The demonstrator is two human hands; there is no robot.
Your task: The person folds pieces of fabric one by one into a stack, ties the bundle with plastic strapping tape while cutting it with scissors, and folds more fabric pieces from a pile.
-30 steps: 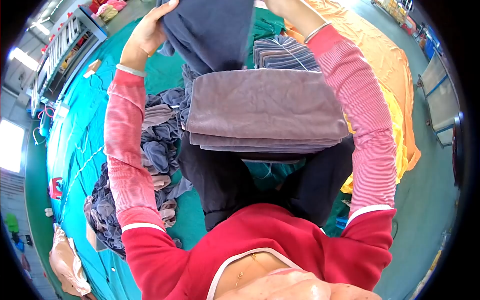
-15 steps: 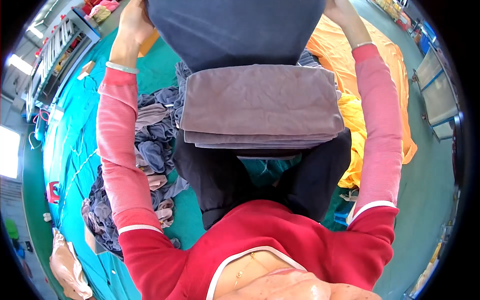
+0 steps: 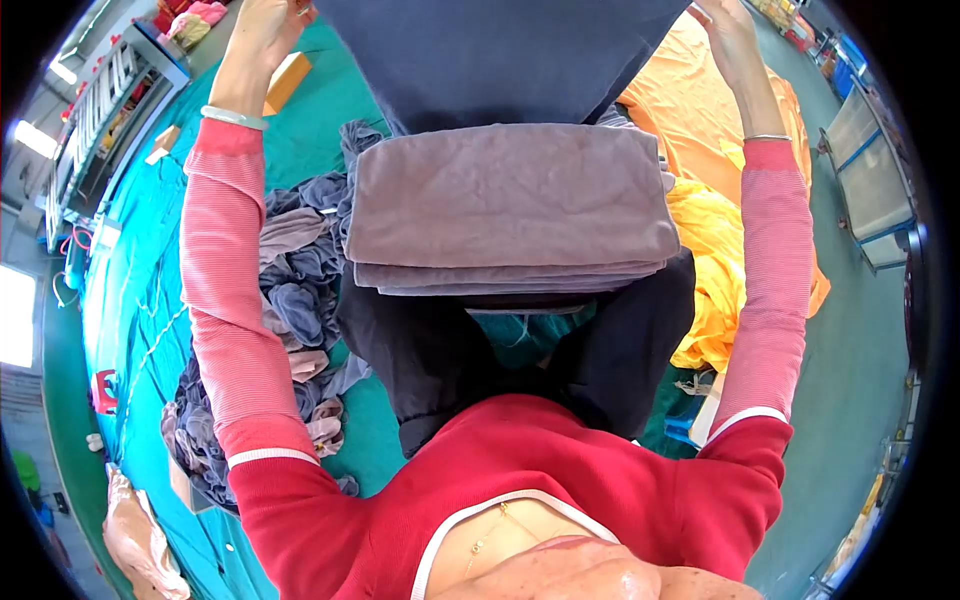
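Note:
A dark blue-grey towel [image 3: 510, 65] hangs spread between my two raised hands at the top of the view. My left hand [image 3: 268, 35] is closed on its left corner, and my right hand [image 3: 728, 32] pinches the right one. The upper edge of the cloth and parts of my fingers are cut off by the frame. Just below the hanging towel, a stack of folded grey-brown towels [image 3: 515, 200] lies in front of me, above my knees. Neither hand touches that stack.
A heap of crumpled grey and brownish towels [image 3: 300, 290] lies to my left on a green sheet [image 3: 140, 330]. Yellow-orange cloth [image 3: 715, 270] is spread on my right. A small cardboard box [image 3: 288, 82] sits near my left hand. A wheeled cart [image 3: 870, 175] stands far right.
Both hands have moved outward and slightly up, drawing the towel's upper corners wider apart. The folded stack stays in place; the view has shifted slightly.

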